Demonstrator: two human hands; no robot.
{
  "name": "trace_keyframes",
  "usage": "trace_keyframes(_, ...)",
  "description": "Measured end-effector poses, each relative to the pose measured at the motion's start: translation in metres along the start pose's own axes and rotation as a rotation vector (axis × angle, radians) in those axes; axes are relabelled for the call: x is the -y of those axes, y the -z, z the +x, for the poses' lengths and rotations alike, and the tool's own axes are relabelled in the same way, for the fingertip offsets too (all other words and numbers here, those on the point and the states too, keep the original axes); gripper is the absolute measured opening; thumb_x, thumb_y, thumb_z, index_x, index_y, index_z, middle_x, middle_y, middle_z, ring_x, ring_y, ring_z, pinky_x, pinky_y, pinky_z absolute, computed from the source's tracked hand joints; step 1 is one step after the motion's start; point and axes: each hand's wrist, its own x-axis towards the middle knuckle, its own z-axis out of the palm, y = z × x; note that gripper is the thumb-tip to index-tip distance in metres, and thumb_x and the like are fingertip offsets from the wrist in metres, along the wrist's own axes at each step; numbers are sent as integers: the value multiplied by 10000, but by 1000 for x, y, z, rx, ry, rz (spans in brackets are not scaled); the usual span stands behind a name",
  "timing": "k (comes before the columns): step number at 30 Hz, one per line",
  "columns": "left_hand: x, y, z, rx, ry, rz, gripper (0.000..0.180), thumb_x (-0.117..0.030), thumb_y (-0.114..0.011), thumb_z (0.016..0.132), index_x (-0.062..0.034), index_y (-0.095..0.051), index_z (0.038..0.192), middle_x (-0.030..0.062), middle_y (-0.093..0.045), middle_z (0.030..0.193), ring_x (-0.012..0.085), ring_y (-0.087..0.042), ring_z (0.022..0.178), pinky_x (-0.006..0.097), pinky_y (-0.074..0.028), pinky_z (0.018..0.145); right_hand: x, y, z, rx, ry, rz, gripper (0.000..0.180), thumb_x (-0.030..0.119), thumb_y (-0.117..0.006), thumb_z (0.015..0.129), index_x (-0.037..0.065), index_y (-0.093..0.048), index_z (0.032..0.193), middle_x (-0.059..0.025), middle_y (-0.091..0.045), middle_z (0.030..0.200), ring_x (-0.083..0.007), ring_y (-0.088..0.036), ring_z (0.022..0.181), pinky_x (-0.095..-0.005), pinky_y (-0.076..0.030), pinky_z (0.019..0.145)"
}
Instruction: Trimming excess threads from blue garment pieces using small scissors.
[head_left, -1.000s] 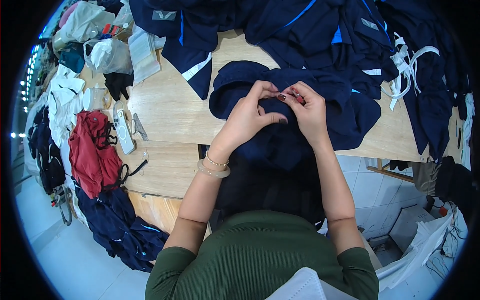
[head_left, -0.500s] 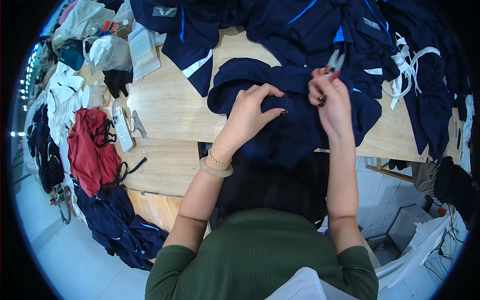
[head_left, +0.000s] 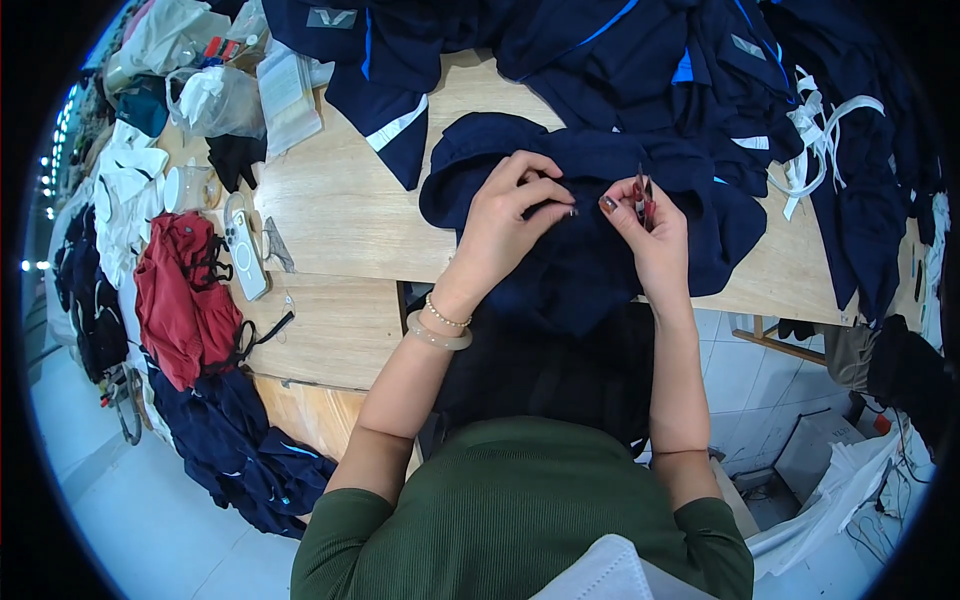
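A navy blue garment (head_left: 560,270) is spread at the table's front edge, reaching down toward my lap. Over its left part is my left hand (head_left: 510,215), thumb and fingertips pinched together; whatever they hold is too small to name. A little to the right, my right hand (head_left: 658,245) is closed around red-handled thread snips (head_left: 645,205), whose dark blades point away from me. The fingertips of both hands face each other above the cloth, a short gap apart.
More navy garments with blue piping (head_left: 600,50) cover the table's far side. White straps (head_left: 820,140) lie at the right. On the left are a red bag (head_left: 185,300), a phone (head_left: 245,255), a plastic bag (head_left: 215,105) and white cloth (head_left: 130,190).
My right hand has come down and left with the snips, closer to my left hand. The left hand's thumb and fingers, apart before, are now pinched together.
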Motion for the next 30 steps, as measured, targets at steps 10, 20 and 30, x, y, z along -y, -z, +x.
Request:
trace_keyframes(10,13,-8,-1,-11,243,-184,56,-13,-575,915,24,-608,941,68,-695,934,91,-629,754,196,-512,640,-8,10,8,-35,-220,207,194,265,-593,951,71,-602,965,58,-474,738,-8,-352,596,-173,-249,519)
trace_keyframes(20,11,-5,7,-17,273,-195,75,-37,-588,890,28,-578,924,148,-631,781,230,-594,645,303,-457,602,29,16,5,-37,219,-610,187,75,-750,697,15,-652,845,-48,-577,820,-206,-515,786,-301,-420,688)
trace_keyframes(30,14,-10,8,-59,193,-80,72,-47,-573,915,17,-601,932,80,-647,764,117,-552,586,229,-449,561,38,-2,10,9,329,-1034,181,108,-752,710,50,-623,824,-39,-529,813,-225,-512,798,-335,-431,692)
